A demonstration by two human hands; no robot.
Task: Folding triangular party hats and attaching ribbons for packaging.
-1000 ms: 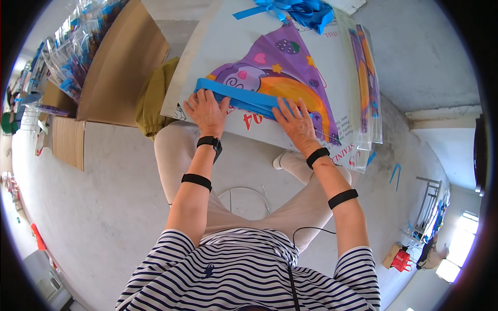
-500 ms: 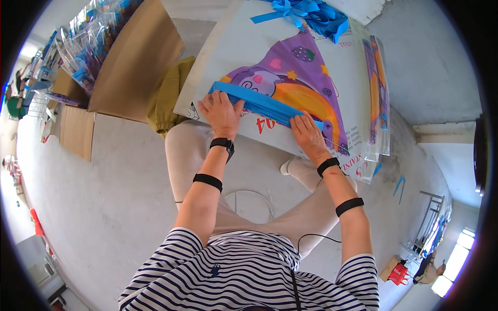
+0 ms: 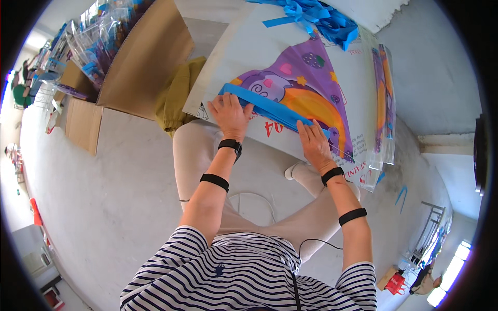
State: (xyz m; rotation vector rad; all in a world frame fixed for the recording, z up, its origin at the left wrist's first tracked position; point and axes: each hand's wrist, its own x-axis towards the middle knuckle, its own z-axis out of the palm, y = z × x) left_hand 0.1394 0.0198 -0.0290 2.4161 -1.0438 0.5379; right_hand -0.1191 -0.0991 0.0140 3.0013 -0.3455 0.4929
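Observation:
A purple triangular kite [image 3: 316, 78], printed with a cartoon figure, stars and berries, lies on a white printed board [image 3: 233, 57] in front of me. Along its near edge runs a folded blue fabric strip [image 3: 264, 106], laid in a flat band. My left hand [image 3: 231, 118] rests on the strip's left end, fingers spread over it and the thumb at its near edge. Toward the right end, my right hand [image 3: 315, 144] touches the strip with outstretched fingertips. Both palms face down, and the strip's underside is hidden.
Loose blue strips [image 3: 332, 23] are heaped at the board's far edge. Clear-bagged purple pieces [image 3: 384, 103] hang along its right side. Left of the board stand an open cardboard box [image 3: 142, 62], an olive cloth [image 3: 179, 93] and many clear packages [image 3: 96, 44].
The whole view has shifted slightly, so the board appears lower and more to the right. My right fingers have drawn a little closer together on the strip; the left hand keeps its place.

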